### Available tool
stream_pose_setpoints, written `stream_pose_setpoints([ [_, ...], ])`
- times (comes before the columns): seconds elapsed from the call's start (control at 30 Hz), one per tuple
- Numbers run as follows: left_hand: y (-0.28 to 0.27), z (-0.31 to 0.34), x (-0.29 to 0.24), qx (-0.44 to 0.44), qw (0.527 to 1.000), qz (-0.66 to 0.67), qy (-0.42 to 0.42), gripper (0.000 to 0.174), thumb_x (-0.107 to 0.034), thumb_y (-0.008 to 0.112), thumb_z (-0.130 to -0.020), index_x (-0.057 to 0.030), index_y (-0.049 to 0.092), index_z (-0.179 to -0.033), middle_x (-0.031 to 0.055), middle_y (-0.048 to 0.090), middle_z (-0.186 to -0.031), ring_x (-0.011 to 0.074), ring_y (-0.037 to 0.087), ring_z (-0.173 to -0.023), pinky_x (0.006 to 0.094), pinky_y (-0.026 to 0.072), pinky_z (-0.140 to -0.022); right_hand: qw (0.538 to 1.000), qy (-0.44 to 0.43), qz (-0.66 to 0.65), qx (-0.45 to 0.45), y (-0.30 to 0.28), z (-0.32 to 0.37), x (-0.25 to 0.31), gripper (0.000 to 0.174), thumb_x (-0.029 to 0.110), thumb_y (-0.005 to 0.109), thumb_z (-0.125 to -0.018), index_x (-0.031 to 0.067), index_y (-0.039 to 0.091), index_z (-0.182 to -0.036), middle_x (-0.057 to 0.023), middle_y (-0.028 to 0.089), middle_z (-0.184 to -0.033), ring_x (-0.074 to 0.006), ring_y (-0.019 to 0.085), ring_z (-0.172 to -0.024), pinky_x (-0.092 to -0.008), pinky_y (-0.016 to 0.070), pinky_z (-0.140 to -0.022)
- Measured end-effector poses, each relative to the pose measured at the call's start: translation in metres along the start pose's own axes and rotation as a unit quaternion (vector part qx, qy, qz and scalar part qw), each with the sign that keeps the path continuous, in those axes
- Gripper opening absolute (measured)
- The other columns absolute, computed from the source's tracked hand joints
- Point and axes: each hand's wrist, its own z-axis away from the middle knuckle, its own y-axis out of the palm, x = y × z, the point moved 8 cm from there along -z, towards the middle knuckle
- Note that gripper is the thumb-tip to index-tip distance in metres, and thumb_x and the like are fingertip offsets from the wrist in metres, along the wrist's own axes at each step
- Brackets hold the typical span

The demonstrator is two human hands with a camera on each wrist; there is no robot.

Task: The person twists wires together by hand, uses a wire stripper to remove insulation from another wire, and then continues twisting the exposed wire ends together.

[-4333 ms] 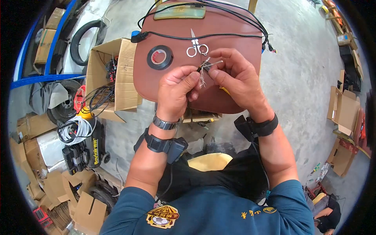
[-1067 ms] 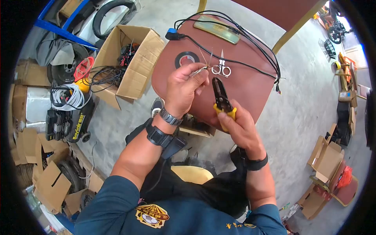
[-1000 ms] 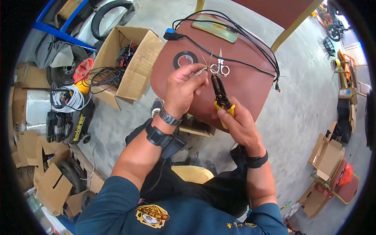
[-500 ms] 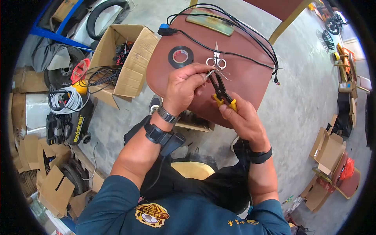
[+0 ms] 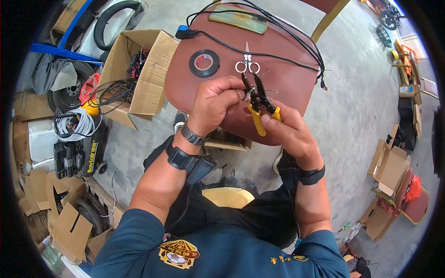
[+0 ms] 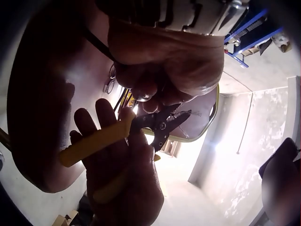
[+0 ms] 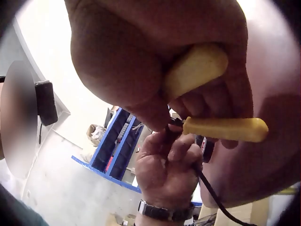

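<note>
The left hand [image 5: 215, 103] pinches the end of a black cable, its thin bare wires [image 5: 253, 92] fanned out past the fingertips. Yellow-handled pliers [image 5: 261, 97] are gripped by the right hand [image 5: 293, 132], their black jaws spread apart around the wires. In the left wrist view the jaws stand just beside the left fingertips, with the handles [image 6: 96, 143] apart. The right wrist view shows both yellow handles [image 7: 225, 129] at the right hand; the wires are hidden there.
On the brown chair seat [image 5: 185, 88] lie silver scissors [image 5: 247, 62], black tape [image 5: 204, 63], a phone-like greenish object [image 5: 238, 20] and a looped black cable [image 5: 287, 30]. An open cardboard box [image 5: 153, 78] stands left of the seat.
The pliers, picked up since the earliest frame, have moved up to the wires and their jaws have opened wider. The left hand keeps its pinch. The head view has shifted slightly.
</note>
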Motion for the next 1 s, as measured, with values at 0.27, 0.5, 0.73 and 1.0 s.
stream_pose_setpoints([
  [0.27,0.003,0.003,0.000,0.004,1.000,0.004,-0.013,0.024,0.000,0.053,-0.087,0.0025,0.065,-0.108,-0.0006,0.056,-0.073,0.0036,0.040,-0.051,0.0186,0.0312,-0.047,0.999,0.010,-0.029,0.034,0.002,0.000,0.002,0.028,0.020,0.055,-0.097,0.0018,0.058,-0.118,0.0011,0.058,-0.092,-0.0076,0.049,-0.084,-0.0244,0.0437,-0.073],
  [0.5,0.005,0.005,-0.004,0.031,0.999,0.008,-0.014,0.014,-0.001,0.056,-0.088,0.0027,0.065,-0.097,-0.0003,0.062,-0.084,0.0033,0.052,-0.069,0.0165,0.0399,-0.056,0.996,0.052,-0.062,0.024,0.003,0.002,-0.005,0.029,0.020,0.056,-0.097,0.0025,0.058,-0.119,0.0021,0.058,-0.091,-0.0057,0.050,-0.081,-0.0219,0.0440,-0.067],
  [0.73,0.003,0.006,-0.001,-0.001,0.999,0.035,-0.030,0.021,0.000,0.053,-0.085,0.0045,0.064,-0.101,0.0011,0.053,-0.068,0.0059,0.038,-0.051,0.0202,0.0290,-0.047,0.993,0.050,-0.103,0.040,0.006,0.001,-0.006,0.032,0.021,0.057,-0.097,0.0017,0.057,-0.123,0.0019,0.058,-0.093,-0.0053,0.051,-0.082,-0.0218,0.0450,-0.068],
  [1.0,0.006,0.008,-0.002,0.004,0.996,0.080,-0.029,0.021,-0.003,0.052,-0.086,0.0053,0.064,-0.101,0.0016,0.053,-0.068,0.0057,0.039,-0.050,0.0197,0.0288,-0.047,0.990,0.042,-0.124,0.060,0.009,0.001,-0.003,0.032,0.020,0.057,-0.097,0.0014,0.057,-0.123,0.0004,0.060,-0.098,-0.0071,0.051,-0.089,-0.0236,0.0457,-0.075],
])
